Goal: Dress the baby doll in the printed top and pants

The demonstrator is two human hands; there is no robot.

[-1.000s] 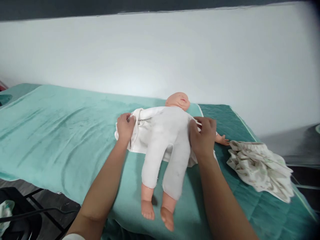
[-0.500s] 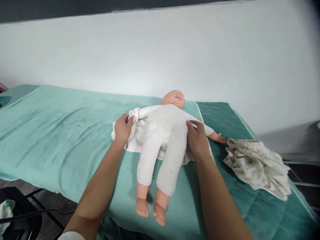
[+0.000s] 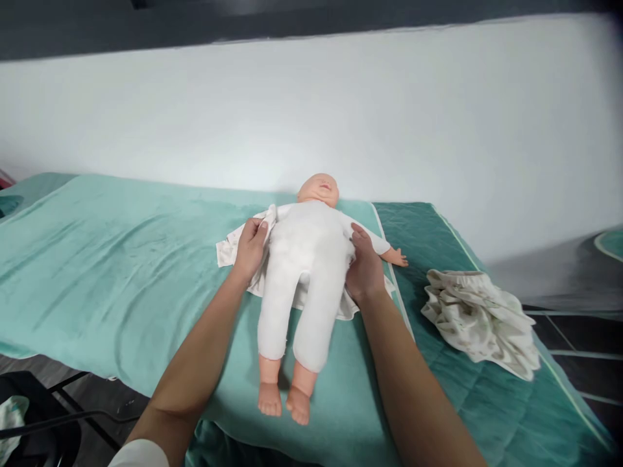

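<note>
Baby doll (image 3: pixel 311 240) lies on its back between the two hands, feet toward the person and head beyond the fingers. Nearest, below and to the left of the left forearm, stand a black chair-like object (image 3: pixel 43 447) with a crumpled cloth (image 3: pixel 13 415) on it and a dark cable (image 3: pixel 73 420) crossing in front. Ahead, the doll's bare feet rest on a pale green sheet (image 3: pixel 121 259), nearer than both hands and between the forearms. The left hand (image 3: pixel 249 250) pinches a bunched edge of a white garment (image 3: pixel 228 253) beside the doll's torso; a sleeve-like flap spreads out to that hand's left. The right hand (image 3: pixel 364 263) is curled against the doll's other side, thumb up; its fingers are partly hidden, so whether it grips cloth there cannot be told. The doll's body lies over the garment, covering its middle, and the right hand blocks more of it. Just beyond the right hand, one doll arm reaches out across the sheet's edge onto a dark green quilted pad (image 3: pixel 438 243). Well to that hand's right, crumpled patterned shorts (image 3: pixel 479 318) sit on the pad, apart from the doll. Farthest from both hands rises a white wall (image 3: pixel 311 117).
</note>
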